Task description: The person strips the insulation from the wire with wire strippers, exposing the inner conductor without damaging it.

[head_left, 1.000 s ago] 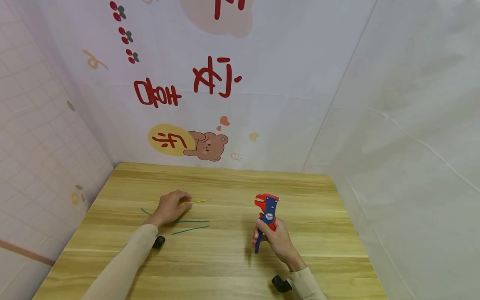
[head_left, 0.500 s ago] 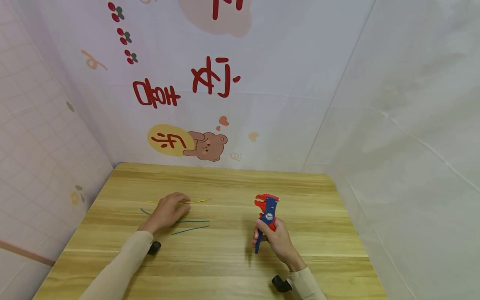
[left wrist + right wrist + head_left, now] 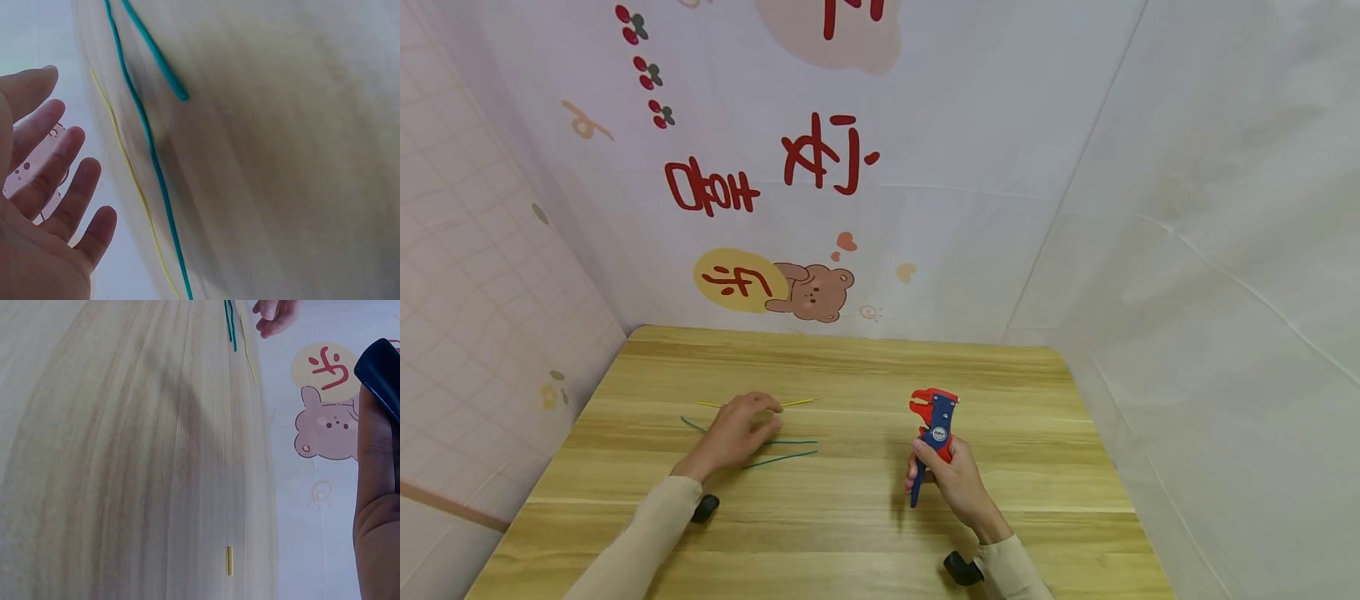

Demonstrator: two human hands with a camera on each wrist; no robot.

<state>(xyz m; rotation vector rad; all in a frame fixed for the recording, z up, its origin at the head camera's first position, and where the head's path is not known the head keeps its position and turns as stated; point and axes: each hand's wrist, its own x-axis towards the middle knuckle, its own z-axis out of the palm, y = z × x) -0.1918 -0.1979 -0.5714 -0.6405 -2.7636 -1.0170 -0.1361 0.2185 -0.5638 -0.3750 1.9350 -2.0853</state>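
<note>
By the right hand (image 3: 957,477), a red-and-blue hand tool (image 3: 942,412) is gripped; the fingers are curled round its handles, and the thumb is laid across its blue body. The tool's head is held up beyond these fingers, with its red jaws turned toward the left hand (image 3: 733,433). By the left hand nothing is held: its fingers are seen loosely bent and well parted, the palm exposed in the left wrist view.

Under and beside the left fingers, three wires are laid on the table (image 3: 865,533). The yellow wire (image 3: 799,403) is stretched out farthest from the person, partly covered by those fingertips in the head view (in the left wrist view, a gap is seen between the two). The longer green wire (image 3: 793,442) is passed beneath the hand, and both its ends are left showing, one to each side of the fingers. The shorter green wire (image 3: 786,457) is placed nearer the person, on the right-hand side of the left fingers.

In the right wrist view, a small yellow strip (image 3: 230,560) is seen on the table, apart from the right fingers. Beyond both sets of fingers, a printed wall (image 3: 940,250) is decorated with a bear.
</note>
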